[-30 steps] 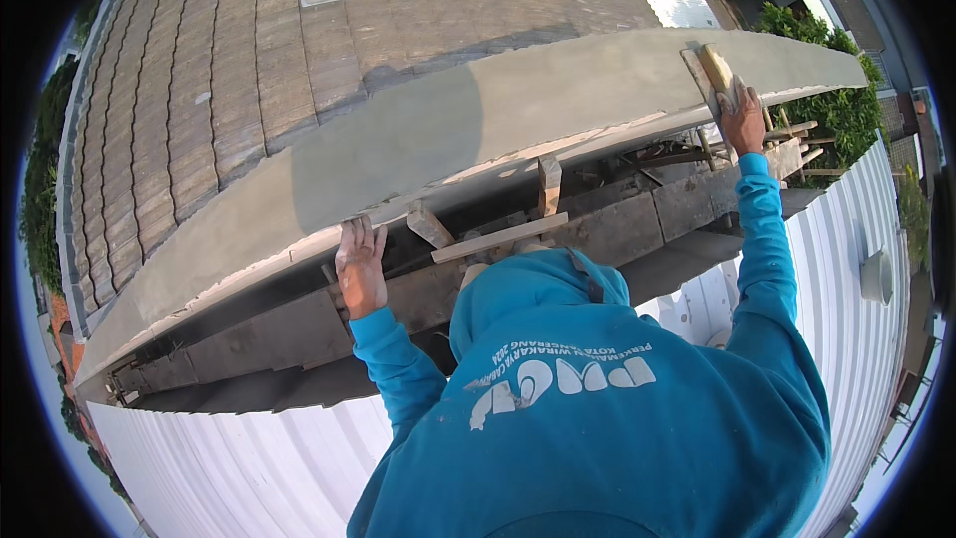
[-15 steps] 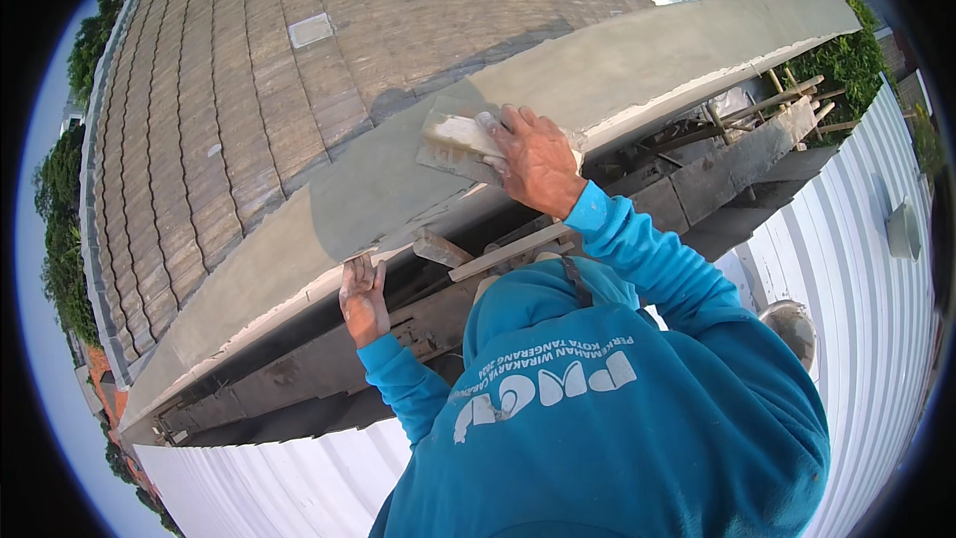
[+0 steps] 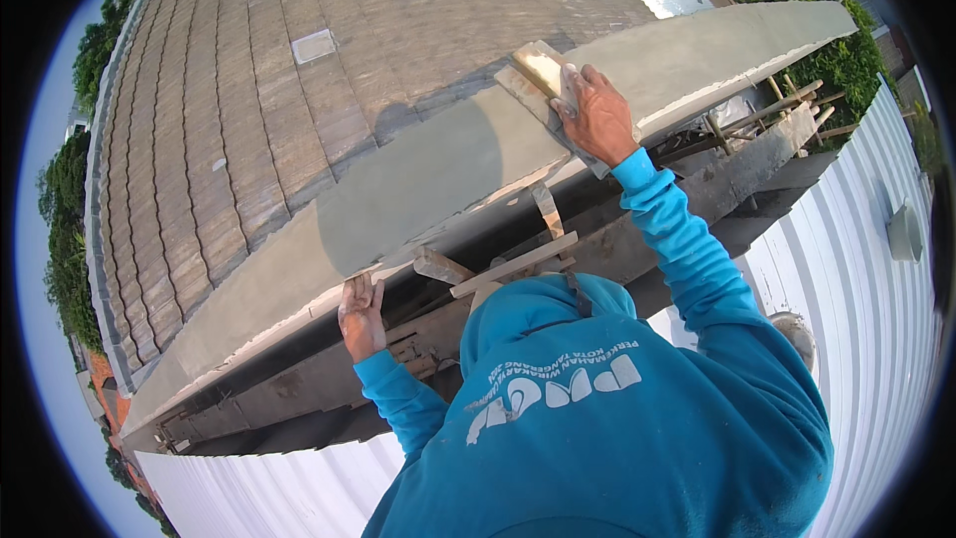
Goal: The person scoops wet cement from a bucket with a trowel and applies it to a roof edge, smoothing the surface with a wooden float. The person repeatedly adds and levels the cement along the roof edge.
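Float [image 3: 520,90] in the right hand [image 3: 600,118], and from where I'm standing it lies slantwise across the grey ledge [image 3: 677,55], one end up by the roof [image 3: 269,110], the other down past the lower edge. That hand is closed on the lower end of the pale handle [image 3: 541,68], thumb on the left side, fingers on the right, back of the hand showing. Whether the blade sits fully flush I can't tell.

Over to the left, the left hand [image 3: 361,317] is up at the ledge's lower edge, fingers pointing upward and close together, tips touching the rim. I can't tell whether it pinches anything there or just rests.

A darker patch [image 3: 418,179] covers the ledge between the two hands. Below it, a block [image 3: 441,266] and a strut [image 3: 548,209] stand under the edge, with a batten [image 3: 514,264] running just in front of the person's blue hood [image 3: 548,309]. Bamboo poles [image 3: 782,105] stick out beneath the ledge's right end, near some greenery [image 3: 822,65]. White metal sheets [image 3: 836,269] spread out on the right, and a bucket [image 3: 797,336] shows partly behind the right shoulder.
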Motion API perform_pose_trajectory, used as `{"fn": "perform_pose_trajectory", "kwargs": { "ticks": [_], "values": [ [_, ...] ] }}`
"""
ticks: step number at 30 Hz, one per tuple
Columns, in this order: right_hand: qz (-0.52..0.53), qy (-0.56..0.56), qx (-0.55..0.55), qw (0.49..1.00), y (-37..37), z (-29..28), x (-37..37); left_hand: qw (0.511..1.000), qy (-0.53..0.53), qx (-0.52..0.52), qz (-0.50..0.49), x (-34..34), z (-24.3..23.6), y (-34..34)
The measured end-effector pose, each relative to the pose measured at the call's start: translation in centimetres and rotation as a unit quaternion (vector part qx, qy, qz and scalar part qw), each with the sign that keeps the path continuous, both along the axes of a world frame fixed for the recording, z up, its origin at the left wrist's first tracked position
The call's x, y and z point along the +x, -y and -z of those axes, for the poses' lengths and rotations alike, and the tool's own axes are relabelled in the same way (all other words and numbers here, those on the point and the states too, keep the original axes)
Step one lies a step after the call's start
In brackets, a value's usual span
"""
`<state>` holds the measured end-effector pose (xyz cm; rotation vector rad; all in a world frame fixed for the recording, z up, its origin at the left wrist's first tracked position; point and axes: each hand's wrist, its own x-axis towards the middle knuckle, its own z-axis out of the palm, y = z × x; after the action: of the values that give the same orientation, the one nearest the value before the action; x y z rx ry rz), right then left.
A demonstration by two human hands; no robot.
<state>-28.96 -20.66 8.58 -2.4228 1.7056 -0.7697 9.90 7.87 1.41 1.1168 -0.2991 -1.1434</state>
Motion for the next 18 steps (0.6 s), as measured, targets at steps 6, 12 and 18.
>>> {"fn": "perform_pose_trajectory", "kwargs": {
  "ticks": [6,12,18],
  "values": [
    [-0.163,-0.007,-0.009,0.987,-6.1,0.3,9.6,0.999,0.014,0.015,-0.034,-0.4,-0.4,0.3],
    [0.193,-0.101,-0.017,0.976,6.0,1.1,-12.7,0.999,-0.020,0.025,-0.034,0.2,-1.0,-0.1],
    [0.336,-0.107,0.096,0.931,10.5,0.9,-18.6,0.999,-0.037,0.022,0.009,0.5,-1.9,0.6]
  ]
}}
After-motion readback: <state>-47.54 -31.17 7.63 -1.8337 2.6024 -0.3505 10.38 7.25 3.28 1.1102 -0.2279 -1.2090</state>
